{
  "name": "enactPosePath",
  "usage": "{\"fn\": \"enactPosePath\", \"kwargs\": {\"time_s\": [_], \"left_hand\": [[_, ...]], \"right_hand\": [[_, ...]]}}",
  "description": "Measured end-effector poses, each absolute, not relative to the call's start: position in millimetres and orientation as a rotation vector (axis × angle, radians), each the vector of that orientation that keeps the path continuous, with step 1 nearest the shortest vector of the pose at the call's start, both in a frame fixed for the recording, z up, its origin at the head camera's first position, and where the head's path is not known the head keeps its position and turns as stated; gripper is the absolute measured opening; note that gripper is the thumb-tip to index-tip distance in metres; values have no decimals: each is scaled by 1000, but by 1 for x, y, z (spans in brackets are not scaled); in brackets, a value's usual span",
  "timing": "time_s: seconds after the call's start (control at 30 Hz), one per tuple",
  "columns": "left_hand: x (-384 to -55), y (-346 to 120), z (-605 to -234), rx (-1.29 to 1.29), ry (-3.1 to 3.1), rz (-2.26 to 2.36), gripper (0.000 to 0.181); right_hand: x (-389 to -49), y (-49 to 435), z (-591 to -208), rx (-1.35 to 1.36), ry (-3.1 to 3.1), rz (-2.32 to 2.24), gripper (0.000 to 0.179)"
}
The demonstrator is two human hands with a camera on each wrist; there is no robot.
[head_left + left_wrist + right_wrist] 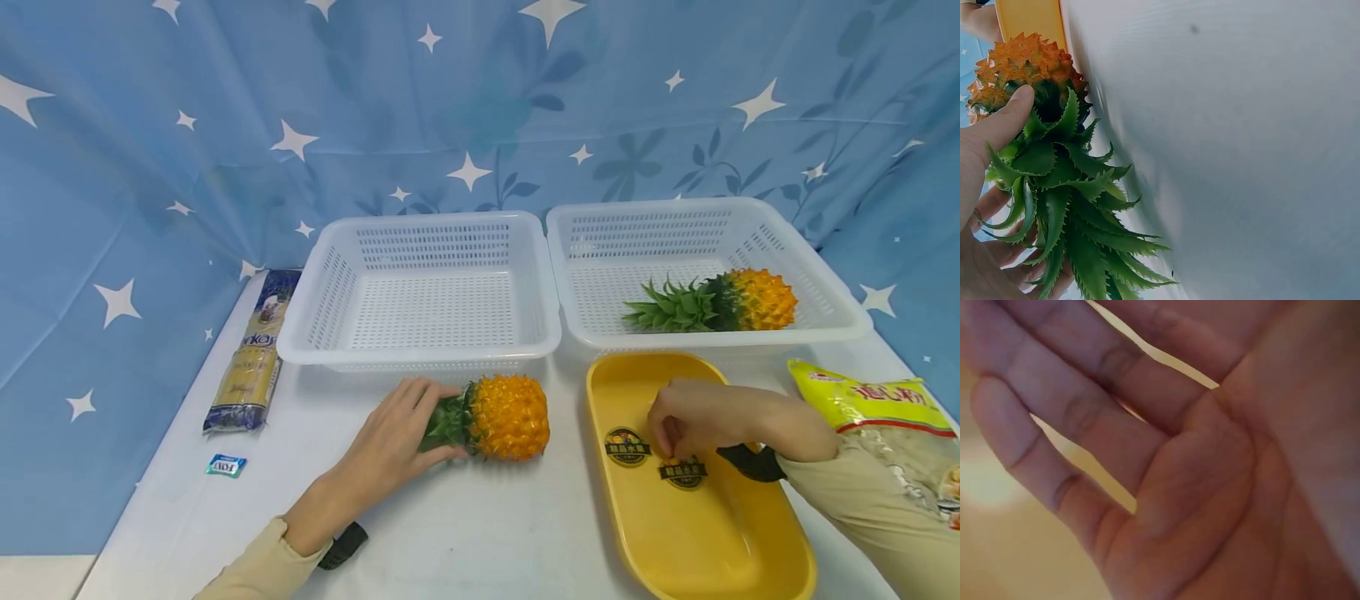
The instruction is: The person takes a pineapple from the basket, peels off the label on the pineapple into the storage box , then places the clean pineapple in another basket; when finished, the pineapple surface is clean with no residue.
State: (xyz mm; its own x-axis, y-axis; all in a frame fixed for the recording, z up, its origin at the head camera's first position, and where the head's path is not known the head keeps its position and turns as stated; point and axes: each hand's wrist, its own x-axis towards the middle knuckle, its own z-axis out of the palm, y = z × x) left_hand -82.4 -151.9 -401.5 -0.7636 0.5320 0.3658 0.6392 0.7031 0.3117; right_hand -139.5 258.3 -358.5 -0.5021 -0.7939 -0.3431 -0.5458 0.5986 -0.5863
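A pineapple (508, 418) with green leaves lies on the white table in front of the left basket. My left hand (401, 429) holds it by the crown. In the left wrist view, the thumb (1013, 115) presses where the leaves (1072, 187) meet the orange fruit, with the other fingers behind the leaves. My right hand (693, 417) reaches down into a yellow tray (697, 542), fingertips at the upper edge of a round black fruit label (684, 475). Whether they pinch it I cannot tell. A second such label (627, 447) lies beside it.
Two white baskets stand at the back: the left basket (431, 312) and the right basket (592, 271), which contains another pineapple (757, 300). At left lie a noodle packet (251, 367) and a small blue-green packet (226, 466). A yellow-topped bag (892, 425) sits at right.
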Motion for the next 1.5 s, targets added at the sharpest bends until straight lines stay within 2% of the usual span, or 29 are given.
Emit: {"fn": "enactPosePath", "kwargs": {"time_s": [0.53,1.03,1.33,1.5], "left_hand": [[-81,-152,-402,-900,-2676,-628,73],[-85,-150,-402,-919,-2705,-649,74],[-85,-151,-400,-914,-2714,-656,74],[-84,-152,-401,-908,-2705,-657,74]], "right_hand": [[-146,257,-370,-1120,2321,-589,27],[-135,263,-374,-989,2423,-406,39],[-136,263,-380,-964,2275,-538,35],[-135,261,-382,-963,2281,-519,39]]}}
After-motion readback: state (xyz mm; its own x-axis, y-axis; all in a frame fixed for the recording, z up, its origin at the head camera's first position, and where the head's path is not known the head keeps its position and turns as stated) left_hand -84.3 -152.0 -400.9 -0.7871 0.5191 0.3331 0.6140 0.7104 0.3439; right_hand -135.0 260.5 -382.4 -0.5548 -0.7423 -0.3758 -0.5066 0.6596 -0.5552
